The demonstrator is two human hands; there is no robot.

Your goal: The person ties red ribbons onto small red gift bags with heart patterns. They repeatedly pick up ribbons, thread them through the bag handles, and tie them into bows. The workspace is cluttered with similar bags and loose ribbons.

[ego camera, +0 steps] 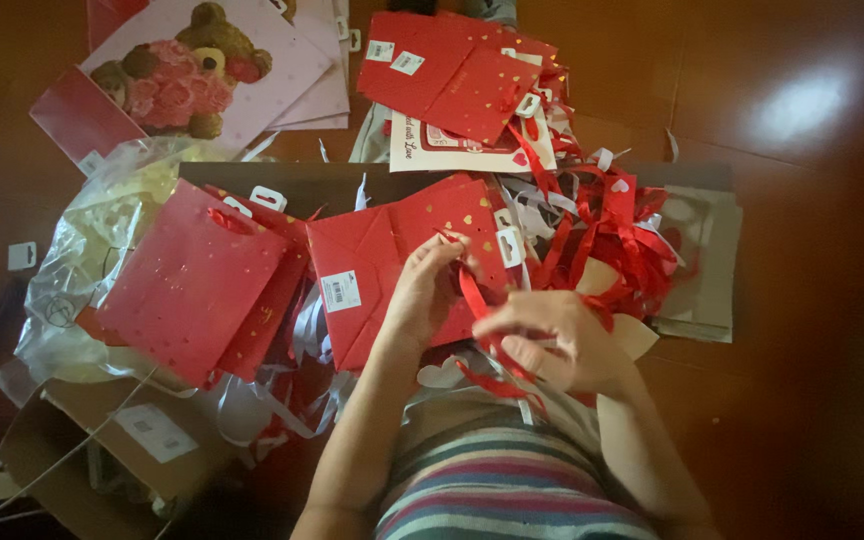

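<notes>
Currently both hands work at the middle of the head view, above a striped shirt [512, 495]. Left hand [422, 295] lies on a flat red gift bag [392, 265] with small gold hearts, fingers curled, fingertips pinching the red ribbon [472, 290] where it meets the bag's upper edge near its right side. Right hand [552, 340] sits just right of and below the left, fingers loosely closed around the same ribbon, which runs down from the bag, through this hand and out below it in loops. Whether the right thumb presses the ribbon cannot be told; motion blur. The bag lies folded on a brown board, a white barcode label [340, 290] on its lower left face, a white hang tag [509, 247] at its right edge. Left of it: 1 more red bag [187, 280] of the same kind, overlapping others beneath, lying partly on crumpled clear plastic wrap [102, 230]. Right of the hands: a tangled heap of red and white ribbons [602, 230]. Farther from the person: a stack of red bags [452, 70] and pink bags printed with a teddy bear [192, 70]. Lower left: an open cardboard box [72, 450]. All rests on a dark polished wooden floor [802, 300].
</notes>
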